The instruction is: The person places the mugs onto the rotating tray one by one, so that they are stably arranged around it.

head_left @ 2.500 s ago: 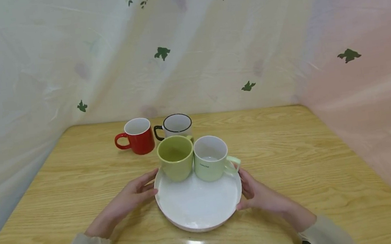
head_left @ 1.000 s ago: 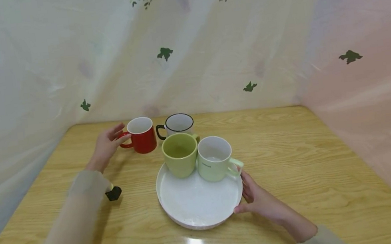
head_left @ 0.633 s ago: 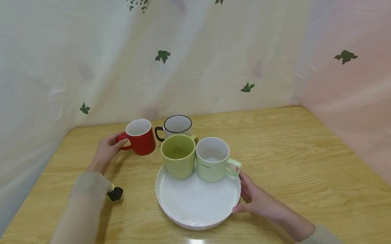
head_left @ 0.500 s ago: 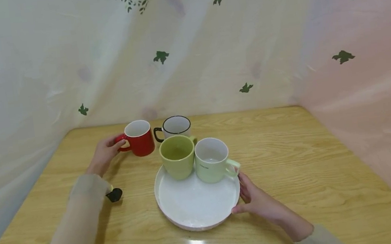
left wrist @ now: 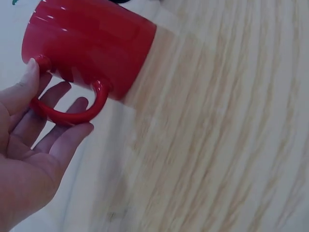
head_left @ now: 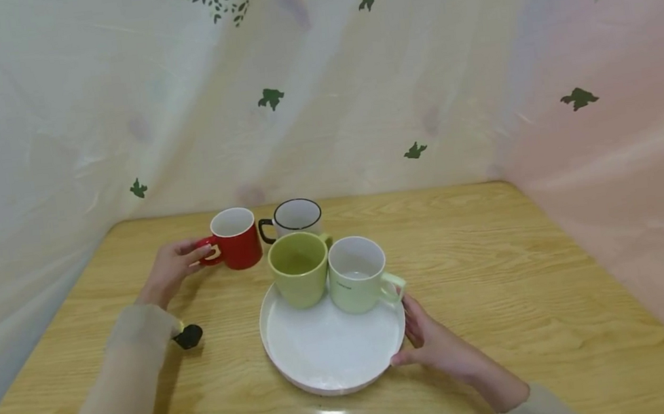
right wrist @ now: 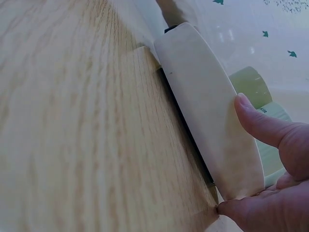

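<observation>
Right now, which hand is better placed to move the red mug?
Left, most likely: the left hand holds the red mug by its handle. The right hand grips the white round tray, and the olive-green mug and mint-green mug stand between that hand and the red mug.

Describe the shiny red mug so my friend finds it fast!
On the tan wooden table, look beyond and left of the round white tray. There, the left hand holds the shiny red cylindrical mug by its handle. Beside a black-rimmed white mug, it's the only red mug.
</observation>
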Available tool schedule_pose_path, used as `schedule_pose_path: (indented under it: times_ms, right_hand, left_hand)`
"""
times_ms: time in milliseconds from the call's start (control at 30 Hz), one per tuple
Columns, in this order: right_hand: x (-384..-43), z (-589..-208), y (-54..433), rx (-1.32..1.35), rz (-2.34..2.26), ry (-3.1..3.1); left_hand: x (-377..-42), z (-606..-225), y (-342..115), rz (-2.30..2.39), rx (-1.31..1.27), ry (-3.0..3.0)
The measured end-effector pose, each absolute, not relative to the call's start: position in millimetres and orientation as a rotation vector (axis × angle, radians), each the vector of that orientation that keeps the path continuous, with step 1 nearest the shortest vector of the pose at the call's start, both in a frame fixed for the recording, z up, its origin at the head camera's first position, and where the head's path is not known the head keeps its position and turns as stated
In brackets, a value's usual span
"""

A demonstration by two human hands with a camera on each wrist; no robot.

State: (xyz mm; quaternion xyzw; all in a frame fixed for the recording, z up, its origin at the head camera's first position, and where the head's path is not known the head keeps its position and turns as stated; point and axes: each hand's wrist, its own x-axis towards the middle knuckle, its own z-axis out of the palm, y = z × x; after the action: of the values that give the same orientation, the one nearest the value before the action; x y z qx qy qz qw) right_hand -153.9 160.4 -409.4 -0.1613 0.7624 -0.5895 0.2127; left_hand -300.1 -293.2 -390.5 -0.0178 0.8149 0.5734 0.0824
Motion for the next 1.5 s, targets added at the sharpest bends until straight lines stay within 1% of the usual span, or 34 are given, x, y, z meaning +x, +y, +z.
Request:
schedule_pose_path:
  times_ms: [233, 467, 833, 1067, 1300, 1500]
  right_hand:
    - [-155.9, -411.5, 161.3, -0.467, -1.631, 2.094]
    - [-155.4, -410.7, 161.4, -0.457, -1.62, 2.101]
    - [-155.6, -411.6, 161.1, -0.43, -1.626, 2.107]
    - [-155.8, -410.4, 160.4, -0.442, -1.618, 2.114]
    - [-156.0, -408.7, 159.8, -0.439, -1.608, 2.117]
    - [-156.4, -410.0, 160.2, -0.458, -1.602, 2.124]
  left_hand:
    - [-290.9, -387.7, -290.8, 1.78, -0.103, 2.415]
    - [-284.3, -386.2, -292.1, 1.916, -0.068, 2.376]
    - [-271.3, -386.1, -289.5, 1.927, -0.139, 2.398]
    - [-252.5, -381.7, -288.8, 1.94, -0.18, 2.41]
    - [-234.4, -374.9, -287.8, 2.065, -0.252, 2.341]
    - [-221.2, -370.0, -282.8, 2.104, -0.25, 2.323]
